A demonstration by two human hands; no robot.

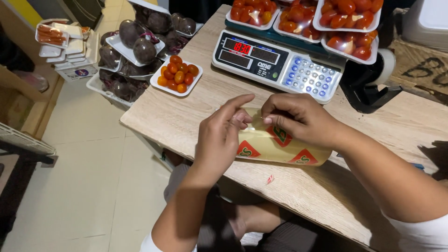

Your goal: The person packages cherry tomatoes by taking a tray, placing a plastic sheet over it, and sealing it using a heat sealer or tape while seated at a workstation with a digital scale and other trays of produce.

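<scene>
Fingers pinching at a roll of cling film

Fingers (242,116) of the left hand (219,137) and fingers (273,117) of the right hand (298,119) meet at the top of a roll of cling film (275,147), closed in a pinch on its clear edge. Both hands rest on the roll, left at its near end, right draped over its middle. The yellowish roll, with red and green diamond marks, lies on its side on the pale wooden worktop (186,112), near the front edge. Just behind it stands a digital scale (275,65) loaded with wrapped trays of cherry tomatoes (347,16). An open tray of cherry tomatoes (176,75) sits at the worktop's left corner, beside wrapped dark purple vegetables (140,46). A tape dispenser (368,77) stands right of the scale
</scene>
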